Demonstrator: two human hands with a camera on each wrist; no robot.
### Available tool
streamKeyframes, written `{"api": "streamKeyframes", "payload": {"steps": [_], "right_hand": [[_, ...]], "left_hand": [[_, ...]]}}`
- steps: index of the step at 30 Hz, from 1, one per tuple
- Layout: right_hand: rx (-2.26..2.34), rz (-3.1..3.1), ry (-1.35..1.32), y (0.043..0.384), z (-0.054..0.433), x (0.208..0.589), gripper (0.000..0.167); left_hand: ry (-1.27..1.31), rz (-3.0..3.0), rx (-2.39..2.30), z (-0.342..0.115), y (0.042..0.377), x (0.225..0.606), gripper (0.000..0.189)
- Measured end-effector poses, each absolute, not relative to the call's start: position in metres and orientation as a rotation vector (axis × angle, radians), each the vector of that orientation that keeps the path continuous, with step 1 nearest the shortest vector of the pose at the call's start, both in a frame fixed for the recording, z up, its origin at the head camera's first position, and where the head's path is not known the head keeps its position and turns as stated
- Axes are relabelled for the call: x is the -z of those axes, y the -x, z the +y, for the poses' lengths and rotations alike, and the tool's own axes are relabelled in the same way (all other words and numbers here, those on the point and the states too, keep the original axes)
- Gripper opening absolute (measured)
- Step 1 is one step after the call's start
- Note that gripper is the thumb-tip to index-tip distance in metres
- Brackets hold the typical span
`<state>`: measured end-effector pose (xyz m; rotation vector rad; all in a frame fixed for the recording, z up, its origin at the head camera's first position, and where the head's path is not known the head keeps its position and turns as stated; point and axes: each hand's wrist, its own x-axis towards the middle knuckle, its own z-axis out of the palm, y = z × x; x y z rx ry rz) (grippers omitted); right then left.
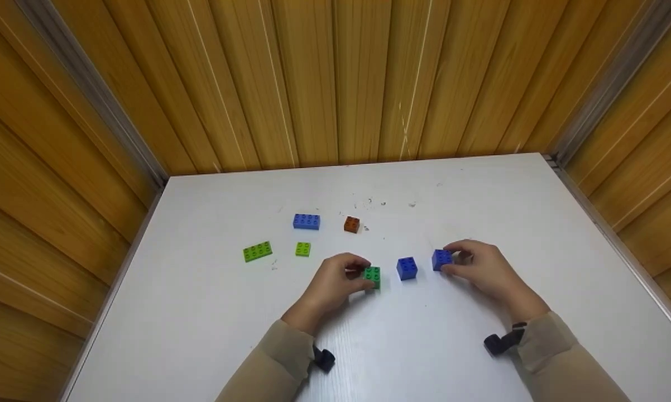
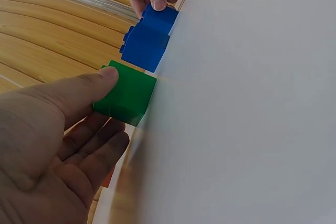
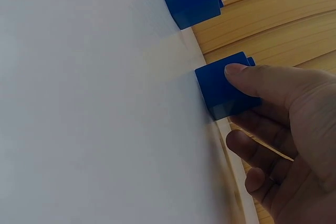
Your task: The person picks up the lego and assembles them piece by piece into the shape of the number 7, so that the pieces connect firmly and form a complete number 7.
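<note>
"What's in view?"
"A white tabletop (image 1: 173, 335). The left hand (image 1: 332, 283) has its grip clamped on a green block (image 1: 374, 275); the right hand (image 1: 487, 269) has its grip clamped on a dark blue block (image 1: 439, 260). A second dark blue block (image 1: 407, 269) stands between them, touching neither."
"What could go wrong?"
"I'd say a hand moving inward too fast could make its block knock the middle one askew."
"And the count?"
"Seven blocks. Two long: one light blue (image 1: 306, 223), one lime (image 1: 257, 252). Five small: two dark blue, one green, one brown (image 1: 351, 225), one lime (image 1: 303, 249)."
</note>
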<state>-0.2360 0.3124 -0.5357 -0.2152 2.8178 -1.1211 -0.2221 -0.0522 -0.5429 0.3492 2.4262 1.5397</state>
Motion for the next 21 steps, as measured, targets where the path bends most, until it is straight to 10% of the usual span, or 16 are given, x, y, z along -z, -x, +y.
{"api": "streamKeyframes", "payload": {"steps": [21], "right_hand": [[1.133, 2.856, 0.281, 0.232, 0.307, 0.528, 0.042]], "left_hand": [[-0.339, 2.396, -1.488, -0.063, 0.207, 0.539, 0.034]]}}
